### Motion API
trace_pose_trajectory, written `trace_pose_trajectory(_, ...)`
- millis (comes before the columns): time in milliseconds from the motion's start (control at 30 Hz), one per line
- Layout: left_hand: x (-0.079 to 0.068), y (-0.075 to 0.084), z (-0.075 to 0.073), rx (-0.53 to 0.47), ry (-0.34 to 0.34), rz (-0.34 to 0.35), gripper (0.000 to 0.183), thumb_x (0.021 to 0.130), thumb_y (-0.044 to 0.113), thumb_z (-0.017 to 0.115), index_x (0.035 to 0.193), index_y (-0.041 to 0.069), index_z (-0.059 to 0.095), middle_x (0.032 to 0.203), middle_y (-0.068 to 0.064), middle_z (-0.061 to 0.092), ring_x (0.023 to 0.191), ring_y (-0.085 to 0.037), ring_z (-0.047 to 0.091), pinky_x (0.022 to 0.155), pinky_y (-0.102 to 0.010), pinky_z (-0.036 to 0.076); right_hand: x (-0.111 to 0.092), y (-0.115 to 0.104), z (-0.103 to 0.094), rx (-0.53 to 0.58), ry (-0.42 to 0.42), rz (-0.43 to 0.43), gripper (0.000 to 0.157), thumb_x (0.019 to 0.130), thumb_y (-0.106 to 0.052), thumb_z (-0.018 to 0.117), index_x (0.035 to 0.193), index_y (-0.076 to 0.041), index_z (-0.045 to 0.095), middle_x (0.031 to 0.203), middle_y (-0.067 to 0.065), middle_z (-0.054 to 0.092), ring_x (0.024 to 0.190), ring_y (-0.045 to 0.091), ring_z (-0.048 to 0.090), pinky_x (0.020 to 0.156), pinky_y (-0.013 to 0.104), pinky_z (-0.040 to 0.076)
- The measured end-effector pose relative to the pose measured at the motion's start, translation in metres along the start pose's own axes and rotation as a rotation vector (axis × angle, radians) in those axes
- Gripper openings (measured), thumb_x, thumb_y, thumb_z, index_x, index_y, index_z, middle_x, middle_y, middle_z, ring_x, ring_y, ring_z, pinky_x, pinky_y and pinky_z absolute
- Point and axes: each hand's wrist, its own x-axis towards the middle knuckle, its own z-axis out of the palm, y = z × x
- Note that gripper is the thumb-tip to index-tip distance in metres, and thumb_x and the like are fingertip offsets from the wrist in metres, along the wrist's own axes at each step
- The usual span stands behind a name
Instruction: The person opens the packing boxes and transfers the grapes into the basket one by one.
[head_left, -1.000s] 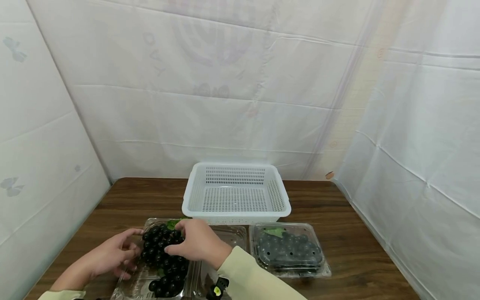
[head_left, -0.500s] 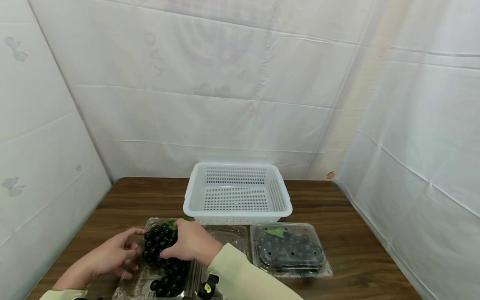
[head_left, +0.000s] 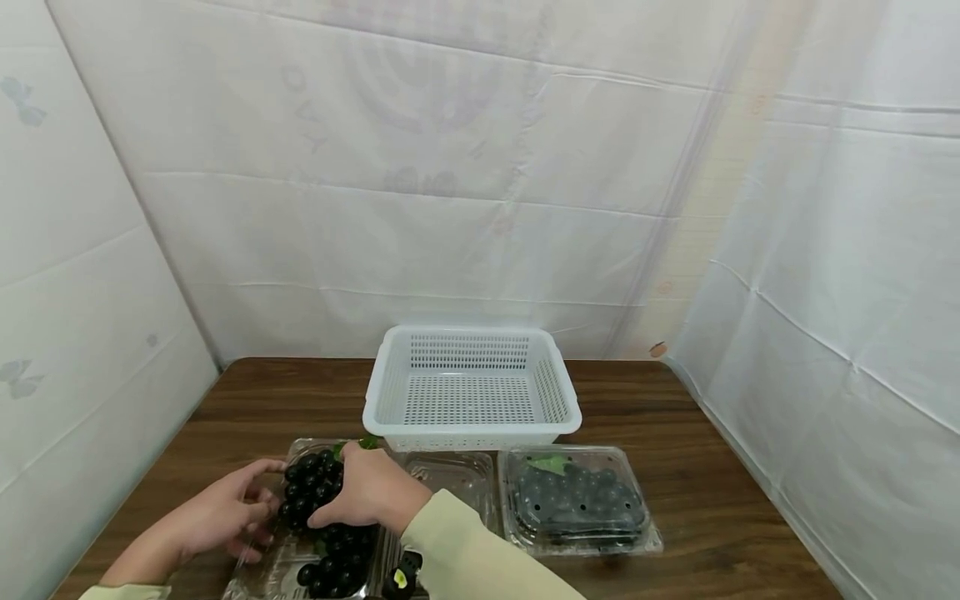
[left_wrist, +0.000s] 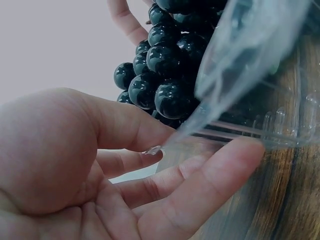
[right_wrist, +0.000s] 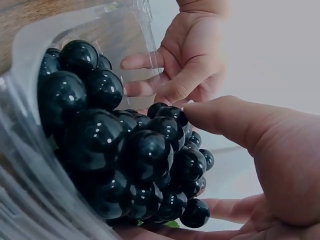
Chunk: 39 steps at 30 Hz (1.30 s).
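Dark round grapes (head_left: pixel 309 490) lie in a bunch in an opened clear plastic clamshell box (head_left: pixel 273 573), a green leaf (head_left: pixel 367 442) at their far end. From above, my right hand (head_left: pixel 375 490) grips the bunch; in the right wrist view its thumb (right_wrist: pixel 220 114) lies on one side and fingers (right_wrist: pixel 232 207) reach round the other. At the box's left side, my left hand (head_left: pixel 213 510) pinches the thin clear rim, as the left wrist view shows near its thumb (left_wrist: pixel 130 125). Part of the bunch is hidden under my right hand.
A white perforated basket (head_left: pixel 472 430) stands behind the boxes. The opened lid (head_left: pixel 472 479) lies right of the grapes, partly under my right sleeve (head_left: pixel 472 550). Further right sits a closed clear box (head_left: pixel 581 500) of grapes. White sheeting (head_left: pixel 450 208) rises behind the wooden table (head_left: pixel 720 500).
My right hand has moved a little left and closed further round the grapes, its sleeve following. My left hand stays at the box's edge.
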Motion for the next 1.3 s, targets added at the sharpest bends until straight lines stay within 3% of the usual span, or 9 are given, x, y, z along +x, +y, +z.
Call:
trace_pose_trajectory(133,0.000,-0.001,0.000,-0.013,-0.008,-0.002,0.064,0.103,0.002,0.050,0.154,-0.010,0.014,0.102,-0.015,0.059,0.082,-0.030,0.068,0.065,-0.049,0.062,0.003,-0.003,0.004,-0.039,-0.017,0.036,0.095,0.078,-0.055,0.086,0.155,-0.029,0.039,0.117,0.000,0.074,0.082,0.014,0.070,0.074,0.035,0.060)
trace_pose_trajectory(300,0.000,-0.003,0.000,-0.026,-0.014,0.001,0.063,0.103,0.002,0.050,0.153,-0.010,0.014,0.101,-0.015,0.058,0.082,-0.030,0.068,0.065,-0.049,0.062,0.008,-0.008,0.008,-0.095,-0.059,0.091,0.097,0.076,-0.060,0.085,0.156,-0.030,0.038,0.118,0.001,0.073,0.079,0.016,0.069,0.074,0.036,0.060)
trace_pose_trajectory(633,0.002,-0.003,-0.001,-0.015,-0.019,-0.004,0.062,0.102,0.000,0.047,0.153,-0.010,0.013,0.102,-0.015,0.059,0.082,-0.031,0.068,0.065,-0.050,0.062,0.009,-0.014,0.019,-0.048,-0.075,0.104,0.098,0.075,-0.053,0.088,0.155,-0.034,0.034,0.079,0.004,0.069,0.066,0.018,0.064,0.062,0.037,0.056)
trace_pose_trajectory(733,0.002,-0.004,-0.001,-0.019,-0.027,0.011,0.062,0.102,-0.001,0.047,0.153,-0.010,0.013,0.101,-0.015,0.059,0.081,-0.031,0.068,0.064,-0.050,0.062,0.010,-0.013,0.024,-0.064,-0.043,0.116,0.096,0.074,-0.051,0.090,0.152,-0.034,0.036,0.107,0.007,0.072,0.070,0.021,0.066,0.062,0.037,0.057)
trace_pose_trajectory(800,0.002,-0.005,-0.001,-0.021,-0.029,0.022,0.062,0.102,-0.001,0.047,0.153,-0.010,0.014,0.101,-0.014,0.060,0.080,-0.030,0.067,0.064,-0.050,0.062,0.011,-0.012,0.028,-0.075,-0.026,0.120,0.095,0.075,-0.050,0.090,0.151,-0.035,0.036,0.129,0.010,0.066,0.072,0.023,0.067,0.062,0.038,0.057)
trace_pose_trajectory(867,0.002,-0.005,-0.001,-0.019,-0.028,0.029,0.062,0.101,-0.001,0.048,0.152,-0.010,0.014,0.101,-0.014,0.060,0.080,-0.030,0.067,0.064,-0.050,0.062,0.012,-0.012,0.030,-0.081,-0.014,0.121,0.094,0.075,-0.049,0.090,0.151,-0.035,0.036,0.137,0.013,0.061,0.070,0.024,0.066,0.060,0.038,0.056)
trace_pose_trajectory(967,0.002,-0.005,-0.002,-0.010,-0.027,0.027,0.061,0.101,-0.001,0.047,0.152,-0.010,0.015,0.101,-0.014,0.061,0.080,-0.030,0.068,0.064,-0.050,0.062,0.012,-0.012,0.032,-0.065,-0.013,0.113,0.091,0.077,-0.046,0.090,0.150,-0.034,0.036,0.108,0.009,0.072,0.062,0.022,0.063,0.056,0.037,0.054)
trace_pose_trajectory(1100,0.002,-0.004,-0.003,-0.002,-0.027,0.014,0.061,0.102,0.000,0.047,0.152,-0.010,0.015,0.102,-0.015,0.061,0.080,-0.031,0.068,0.065,-0.050,0.062,0.011,-0.012,0.033,-0.033,-0.013,0.100,0.090,0.078,-0.042,0.090,0.150,-0.032,0.036,0.070,0.004,0.065,0.056,0.017,0.060,0.053,0.034,0.051)
trace_pose_trajectory(1300,0.003,-0.004,-0.001,-0.005,-0.022,0.036,0.060,0.101,-0.001,0.047,0.151,-0.009,0.017,0.101,-0.014,0.061,0.080,-0.031,0.069,0.064,-0.051,0.062,0.012,-0.010,0.033,-0.042,0.010,0.087,0.093,0.077,-0.043,0.090,0.152,-0.034,0.036,0.077,0.004,0.066,0.059,0.016,0.061,0.056,0.033,0.053)
